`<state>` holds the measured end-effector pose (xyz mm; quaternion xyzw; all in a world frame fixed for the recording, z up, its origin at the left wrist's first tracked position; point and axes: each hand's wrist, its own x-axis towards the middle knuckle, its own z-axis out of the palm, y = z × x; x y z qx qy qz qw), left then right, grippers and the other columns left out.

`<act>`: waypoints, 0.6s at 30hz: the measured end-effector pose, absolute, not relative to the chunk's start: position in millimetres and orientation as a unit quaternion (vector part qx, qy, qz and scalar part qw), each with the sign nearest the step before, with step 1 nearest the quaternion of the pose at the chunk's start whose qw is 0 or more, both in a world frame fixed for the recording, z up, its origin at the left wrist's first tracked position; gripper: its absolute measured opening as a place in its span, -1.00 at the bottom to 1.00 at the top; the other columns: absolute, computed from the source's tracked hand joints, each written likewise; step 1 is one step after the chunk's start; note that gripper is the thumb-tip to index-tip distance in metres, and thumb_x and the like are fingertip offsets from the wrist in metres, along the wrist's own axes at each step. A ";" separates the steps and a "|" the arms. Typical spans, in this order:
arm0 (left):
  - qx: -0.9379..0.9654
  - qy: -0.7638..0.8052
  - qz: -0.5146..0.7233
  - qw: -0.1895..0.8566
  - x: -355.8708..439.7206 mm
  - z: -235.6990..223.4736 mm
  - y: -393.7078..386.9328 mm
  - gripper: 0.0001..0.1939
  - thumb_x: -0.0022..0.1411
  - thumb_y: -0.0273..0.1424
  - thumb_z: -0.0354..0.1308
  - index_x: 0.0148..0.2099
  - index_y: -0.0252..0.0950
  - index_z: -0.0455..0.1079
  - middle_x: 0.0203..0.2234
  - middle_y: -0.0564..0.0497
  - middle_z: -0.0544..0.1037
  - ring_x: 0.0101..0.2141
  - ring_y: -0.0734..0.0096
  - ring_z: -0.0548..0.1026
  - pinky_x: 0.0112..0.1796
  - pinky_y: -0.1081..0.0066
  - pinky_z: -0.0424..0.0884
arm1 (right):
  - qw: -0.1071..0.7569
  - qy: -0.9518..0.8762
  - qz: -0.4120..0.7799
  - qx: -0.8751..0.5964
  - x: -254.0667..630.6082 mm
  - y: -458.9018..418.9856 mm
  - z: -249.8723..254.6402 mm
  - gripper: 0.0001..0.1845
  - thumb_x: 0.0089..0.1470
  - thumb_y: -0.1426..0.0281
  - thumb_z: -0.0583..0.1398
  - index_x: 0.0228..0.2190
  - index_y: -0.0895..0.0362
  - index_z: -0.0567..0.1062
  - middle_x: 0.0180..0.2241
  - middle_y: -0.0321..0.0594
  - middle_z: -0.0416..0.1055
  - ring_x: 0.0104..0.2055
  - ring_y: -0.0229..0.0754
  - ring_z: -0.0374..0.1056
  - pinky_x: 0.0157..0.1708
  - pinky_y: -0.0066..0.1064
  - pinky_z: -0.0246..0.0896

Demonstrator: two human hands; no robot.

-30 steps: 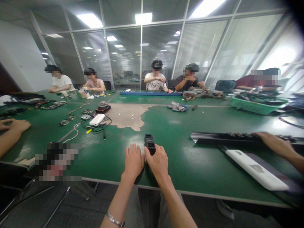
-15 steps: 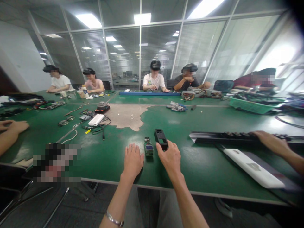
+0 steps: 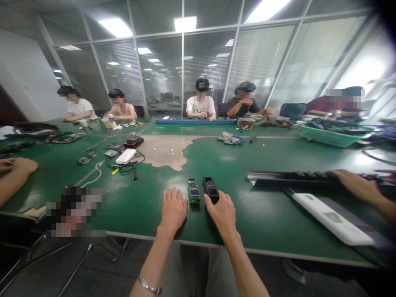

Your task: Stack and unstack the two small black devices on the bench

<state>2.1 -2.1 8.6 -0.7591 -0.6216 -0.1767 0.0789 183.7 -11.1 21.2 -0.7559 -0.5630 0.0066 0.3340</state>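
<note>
My left hand (image 3: 174, 210) lies flat on the green table (image 3: 145, 214), palm down with its fingers stretched out. Just right of its fingertips is a small green circuit board (image 3: 194, 192) with a little blue-grey screen, untouched by either hand. My right hand (image 3: 222, 210) grips the near end of a black plastic casing (image 3: 210, 187) between thumb and fingers. Openings show in the casing's upper face. It stands beside the board, roughly parallel to it, with a narrow gap between them. My fingers hide its near end.
A white power bank (image 3: 125, 156) with tangled cables lies to the left. At right, another person's hand (image 3: 355, 183) rests by a long black rail (image 3: 287, 178), near a long white case (image 3: 332, 218). A green basket (image 3: 328, 137) stands farther back. Several people sit across the table.
My right hand has brought the black casing slightly nearer to me and turned it straighter, level with the circuit board. My left hand stays in place.
</note>
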 end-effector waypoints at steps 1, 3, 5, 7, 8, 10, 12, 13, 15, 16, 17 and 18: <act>-0.759 -0.622 -0.177 0.078 2.0 8.7 -2.1 -0.48 0.39 -0.21 -0.14 0.24 -0.40 0.27 0.23 -0.28 0.28 0.26 -0.01 0.17 0.22 -0.04 0.07 | 0.332 -0.565 0.004 -0.755 184.1 -11.4 20.3 -0.50 0.11 0.08 0.15 -0.09 0.21 0.44 -0.20 -0.01 0.42 -0.18 -0.01 0.37 -0.23 -0.31 0.17; -0.760 -0.621 -0.177 0.077 1.7 8.8 -2.4 -0.48 0.39 -0.22 -0.14 0.24 -0.41 0.27 0.23 -0.29 0.28 0.26 -0.01 0.16 0.22 -0.04 0.07 | 0.332 -0.574 0.001 -0.748 185.6 -12.1 18.9 -0.43 0.09 0.04 0.16 -0.06 0.24 0.43 -0.17 0.03 0.42 -0.15 0.01 0.37 -0.21 -0.30 0.19; -0.761 -0.620 -0.177 0.077 1.6 8.8 -2.5 -0.47 0.39 -0.22 -0.15 0.24 -0.42 0.27 0.23 -0.29 0.28 0.26 -0.01 0.16 0.22 -0.03 0.06 | 0.335 -0.583 0.001 -0.740 187.8 -12.7 17.8 -0.36 0.06 -0.01 0.17 -0.04 0.25 0.42 -0.17 0.05 0.42 -0.14 0.03 0.37 -0.19 -0.28 0.21; -0.761 -0.619 -0.176 0.077 1.7 9.0 -2.6 -0.47 0.39 -0.22 -0.15 0.24 -0.43 0.27 0.23 -0.30 0.27 0.26 -0.01 0.16 0.22 -0.03 0.06 | 0.352 -0.583 -0.002 -0.732 190.4 -12.8 16.5 -0.28 0.05 -0.07 0.16 -0.01 0.28 0.40 -0.16 0.08 0.42 -0.12 0.05 0.37 -0.16 -0.25 0.22; -0.761 -0.620 -0.175 0.077 1.8 9.1 -2.6 -0.47 0.39 -0.22 -0.15 0.24 -0.42 0.26 0.24 -0.30 0.27 0.26 -0.01 0.16 0.22 -0.03 0.05 | 0.368 -0.579 -0.006 -0.728 191.9 -12.8 15.5 -0.25 0.06 -0.09 0.14 0.00 0.29 0.39 -0.15 0.10 0.42 -0.11 0.06 0.36 -0.15 -0.23 0.22; -0.760 -0.622 -0.173 0.076 2.2 9.5 -2.5 -0.47 0.39 -0.22 -0.15 0.25 -0.41 0.26 0.24 -0.28 0.27 0.26 0.00 0.15 0.22 -0.03 0.05 | 0.408 -0.567 -0.011 -0.715 195.1 -12.7 12.6 -0.26 0.11 -0.10 0.08 0.01 0.30 0.39 -0.14 0.10 0.43 -0.11 0.04 0.36 -0.12 -0.22 0.22; -0.760 -0.623 -0.170 0.075 2.6 9.9 -2.5 -0.48 0.39 -0.21 -0.15 0.25 -0.39 0.26 0.24 -0.27 0.27 0.27 0.01 0.15 0.22 -0.03 0.05 | 0.444 -0.561 -0.009 -0.698 198.5 -12.7 8.5 -0.34 0.20 -0.04 -0.01 -0.04 0.27 0.43 -0.18 0.07 0.45 -0.15 -0.01 0.36 -0.11 -0.23 0.21; -0.759 -0.624 -0.169 0.075 2.6 10.1 -2.5 -0.48 0.39 -0.21 -0.15 0.25 -0.39 0.26 0.24 -0.26 0.27 0.27 0.01 0.15 0.22 -0.03 0.05 | 0.456 -0.563 -0.006 -0.689 200.1 -12.8 6.4 -0.38 0.24 0.00 -0.06 -0.07 0.26 0.45 -0.20 0.05 0.45 -0.16 -0.03 0.36 -0.10 -0.23 0.21; -0.760 -0.623 -0.168 0.074 2.6 10.3 -2.7 -0.48 0.39 -0.21 -0.16 0.25 -0.39 0.26 0.24 -0.26 0.27 0.26 0.01 0.15 0.23 -0.03 0.05 | 0.469 -0.571 -0.005 -0.674 202.9 -13.2 2.9 -0.43 0.29 0.08 -0.12 -0.14 0.25 0.48 -0.22 0.04 0.46 -0.17 -0.05 0.36 -0.08 -0.23 0.20; -0.760 -0.623 -0.168 0.073 2.5 10.4 -2.8 -0.47 0.39 -0.21 -0.16 0.25 -0.39 0.26 0.24 -0.27 0.27 0.26 0.01 0.16 0.23 -0.03 0.04 | 0.472 -0.573 -0.005 -0.670 203.8 -13.4 1.6 -0.43 0.30 0.11 -0.14 -0.16 0.25 0.48 -0.22 0.04 0.47 -0.16 -0.05 0.35 -0.07 -0.23 0.20; -0.761 -0.622 -0.168 0.072 2.3 10.4 -3.0 -0.47 0.39 -0.21 -0.16 0.25 -0.40 0.26 0.24 -0.27 0.27 0.26 0.01 0.16 0.23 -0.02 0.04 | 0.473 -0.574 -0.006 -0.668 204.5 -13.7 0.9 -0.44 0.31 0.13 -0.15 -0.16 0.25 0.48 -0.21 0.04 0.47 -0.14 -0.05 0.35 -0.06 -0.23 0.19; -0.762 -0.622 -0.168 0.071 2.2 10.4 -3.0 -0.47 0.39 -0.21 -0.17 0.25 -0.40 0.26 0.24 -0.27 0.27 0.26 0.01 0.16 0.23 -0.02 0.04 | 0.474 -0.574 -0.006 -0.668 204.8 -14.1 0.7 -0.43 0.31 0.13 -0.15 -0.16 0.25 0.48 -0.21 0.05 0.46 -0.14 -0.05 0.35 -0.05 -0.23 0.19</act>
